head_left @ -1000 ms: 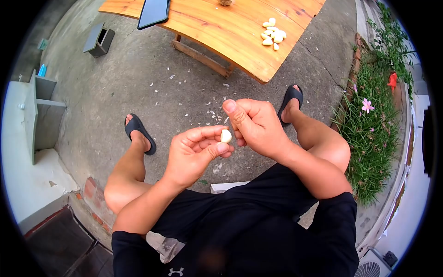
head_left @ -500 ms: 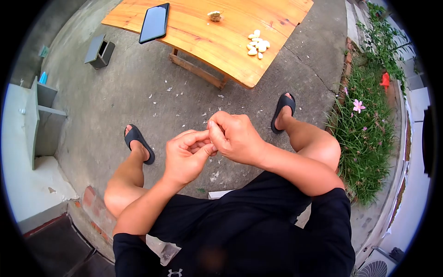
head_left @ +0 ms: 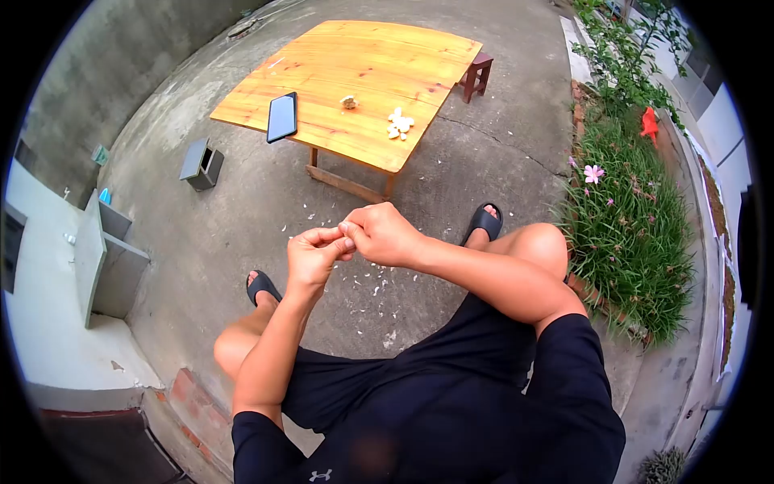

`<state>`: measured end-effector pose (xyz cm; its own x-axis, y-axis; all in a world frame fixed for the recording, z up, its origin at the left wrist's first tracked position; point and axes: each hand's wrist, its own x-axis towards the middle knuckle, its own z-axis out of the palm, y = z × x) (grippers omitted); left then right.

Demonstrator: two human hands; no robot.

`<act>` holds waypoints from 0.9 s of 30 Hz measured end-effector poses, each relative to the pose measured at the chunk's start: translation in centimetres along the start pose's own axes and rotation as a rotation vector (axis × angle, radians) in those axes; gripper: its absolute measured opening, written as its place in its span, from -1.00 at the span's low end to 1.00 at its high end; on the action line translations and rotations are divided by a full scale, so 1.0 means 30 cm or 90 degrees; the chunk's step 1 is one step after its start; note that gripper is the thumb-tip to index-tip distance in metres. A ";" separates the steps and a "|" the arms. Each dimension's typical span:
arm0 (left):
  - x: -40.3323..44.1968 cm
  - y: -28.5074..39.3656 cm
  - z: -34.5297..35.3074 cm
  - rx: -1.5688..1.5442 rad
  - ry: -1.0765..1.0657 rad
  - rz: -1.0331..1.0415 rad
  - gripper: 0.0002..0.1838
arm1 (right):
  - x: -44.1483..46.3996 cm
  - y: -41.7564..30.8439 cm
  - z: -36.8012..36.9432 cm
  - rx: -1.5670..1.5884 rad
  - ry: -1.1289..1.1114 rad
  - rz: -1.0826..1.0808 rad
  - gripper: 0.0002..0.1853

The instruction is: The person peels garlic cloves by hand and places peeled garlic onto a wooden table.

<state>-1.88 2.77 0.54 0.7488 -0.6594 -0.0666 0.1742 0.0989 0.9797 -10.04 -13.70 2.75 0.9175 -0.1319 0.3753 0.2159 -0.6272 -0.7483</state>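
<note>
Tilted up since the earlier frame, the head view shows more worktop [head_left: 363, 60], pale cloves [head_left: 400, 124] lying on it. Left hand [head_left: 310, 262] and right hand [head_left: 387, 238] pinch closed, apparently in fingertip work; contents, cannot tell. Parting them calls for care.

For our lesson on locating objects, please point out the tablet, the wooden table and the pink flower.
Tablet [head_left: 282, 118]: head view, middle of its screen.
Wooden table [head_left: 322, 66]: head view, bare part of its top.
Pink flower [head_left: 593, 173]: head view, centre of its petals.
</note>
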 end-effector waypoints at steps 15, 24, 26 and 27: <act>0.226 0.221 0.151 0.092 0.067 -0.008 -0.78 | 0.182 0.080 -0.234 -0.102 0.206 -0.088 -0.90; 0.773 0.251 0.146 0.669 0.165 0.136 -0.50 | 0.230 0.259 -0.266 -0.238 0.200 -0.010 -0.91; 0.878 0.228 0.145 0.771 0.167 0.260 -0.50 | 0.236 0.255 -0.279 -0.220 0.217 -0.025 -0.89; 0.911 0.226 0.157 0.821 0.167 0.322 -0.50 | 0.237 0.254 -0.286 -0.210 0.226 -0.031 -0.87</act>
<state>16.75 -18.08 6.25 0.6744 -0.5881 0.4466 -0.7380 -0.5567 0.3814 -4.73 -25.99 4.42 0.7261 -0.3132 0.6121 0.0863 -0.8417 -0.5330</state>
